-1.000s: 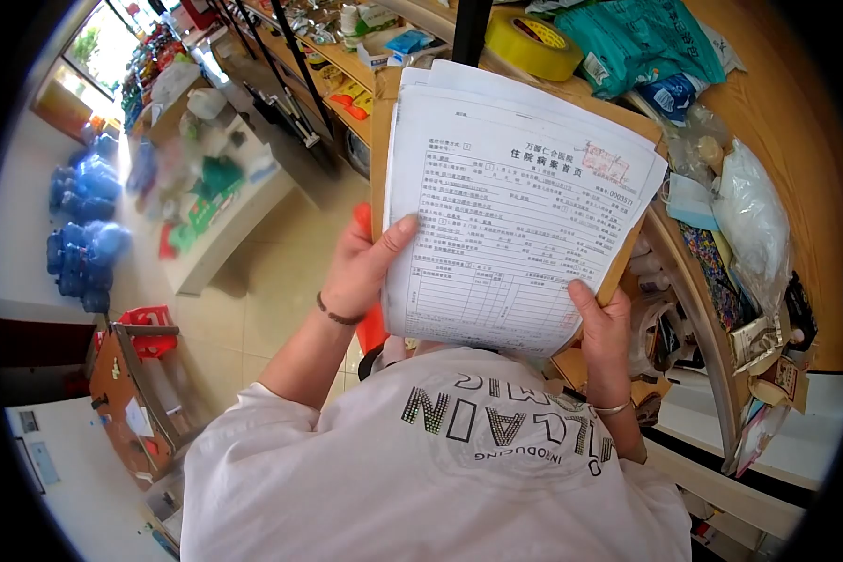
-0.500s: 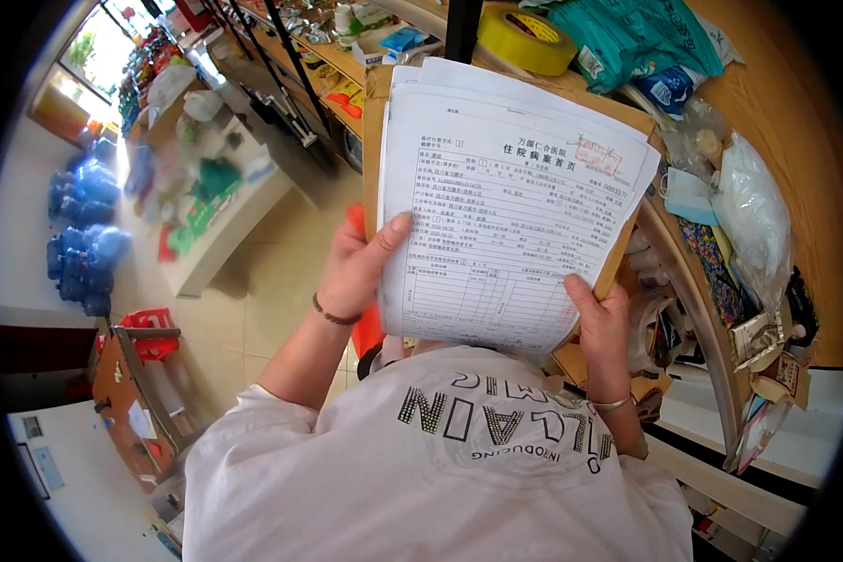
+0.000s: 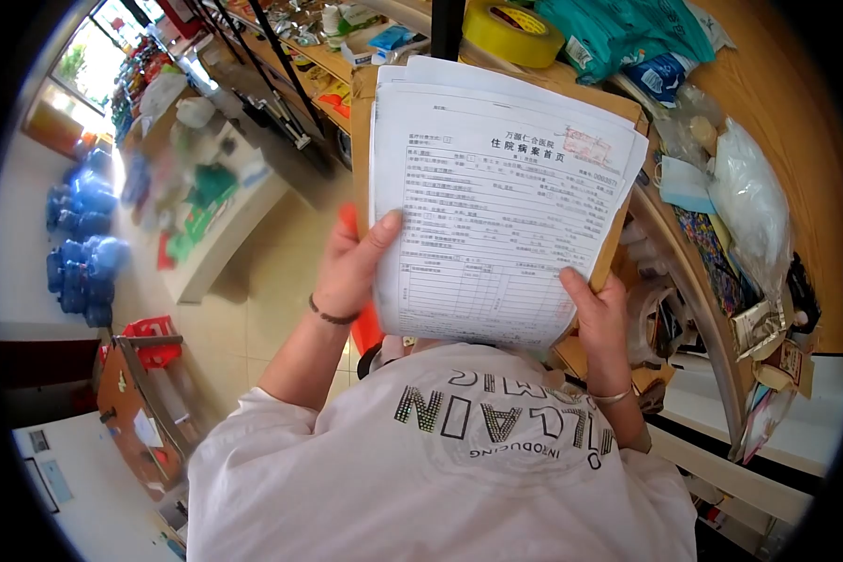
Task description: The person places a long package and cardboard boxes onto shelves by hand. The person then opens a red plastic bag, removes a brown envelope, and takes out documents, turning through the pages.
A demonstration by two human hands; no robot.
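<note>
A stack of printed white papers (image 3: 496, 215) lies on a brown envelope (image 3: 618, 211), held up in front of my chest. The top sheet is a form with a table and a red stamp near its upper right. My left hand (image 3: 354, 262) grips the left edge, its thumb on the paper and its fingers behind. At the lower right corner my right hand (image 3: 598, 314) pinches the stack, thumb on top. Something orange-red (image 3: 367, 328) shows beside and below my left hand.
Yellow tape (image 3: 512, 32), a teal package (image 3: 628, 36), a face mask (image 3: 686, 185) and a plastic bag (image 3: 749, 201) sit on the wooden surface at right. A cluttered white counter (image 3: 244, 220), blue bottles (image 3: 86, 272) and a red stool (image 3: 152, 343) stand at left.
The papers, the envelope and both hands have shifted slightly left in view. The surroundings have shifted a little too. My grip looks the same.
</note>
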